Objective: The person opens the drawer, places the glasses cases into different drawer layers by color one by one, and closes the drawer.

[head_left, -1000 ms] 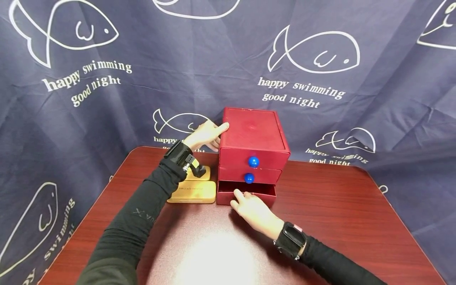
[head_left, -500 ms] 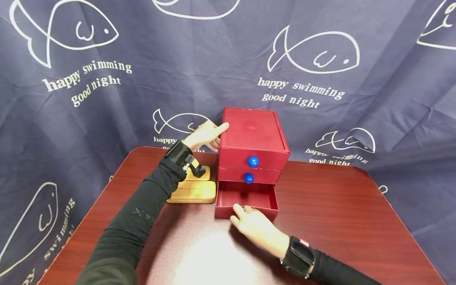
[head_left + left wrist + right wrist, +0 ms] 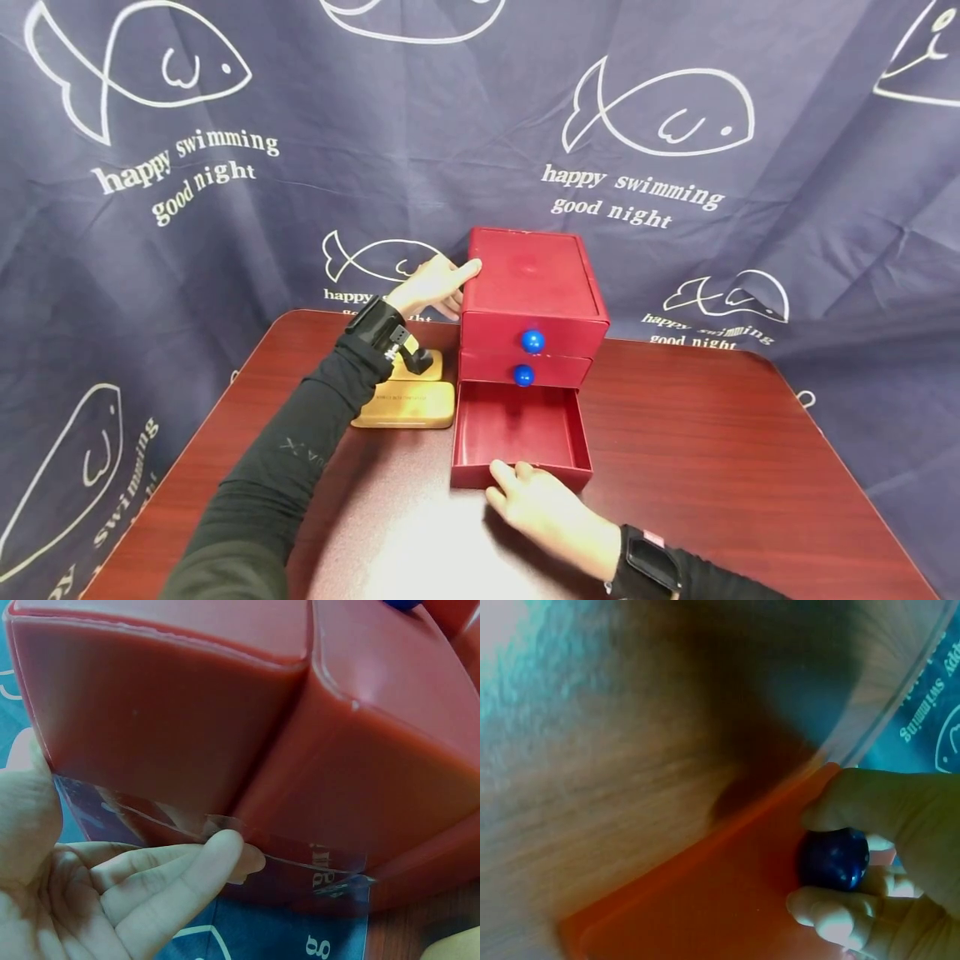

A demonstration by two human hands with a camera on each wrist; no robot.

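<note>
Right hand (image 3: 551, 518) pinches the blue knob (image 3: 834, 859) of the bottom drawer (image 3: 519, 432), which juts toward the table (image 3: 712, 483)'s near edge, left hand (image 3: 433, 287) gripping the red cabinet (image 3: 527, 273) near the far edge; overlong pull could unseat the drawer, slack left grip could let the cabinet slide.

Words printed on the blue fabric backdrop (image 3: 465, 142)
"happy swimming good night" is repeated in white beneath line-drawn fish (image 3: 663, 117); faint letters on the black left sleeve (image 3: 300, 454) and front yellow case (image 3: 405, 409) cannot be read.
</note>
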